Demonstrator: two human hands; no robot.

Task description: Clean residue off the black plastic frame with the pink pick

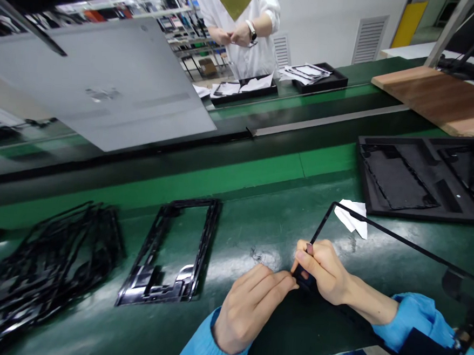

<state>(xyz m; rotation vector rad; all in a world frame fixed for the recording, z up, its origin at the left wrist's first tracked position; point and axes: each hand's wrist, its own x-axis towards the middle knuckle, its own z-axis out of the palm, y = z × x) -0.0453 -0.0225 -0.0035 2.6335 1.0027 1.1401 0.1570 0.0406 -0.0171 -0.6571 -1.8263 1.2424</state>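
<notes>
At the near-left corner of the thin black frame (409, 244), both hands work side by side. The right hand (328, 270) pinches a small brown piece (309, 249). The left hand (247, 311) has its fingertips drawn together; whether they grip the rim cannot be told. From the hands, the frame extends rightward, long axis along the right forearm (368, 300); the right hand is nearer its bulk. Its sides are narrow and dark, its middle open. Beyond the right hand, white paper (351, 222) shows beneath the far-left corner.
</notes>
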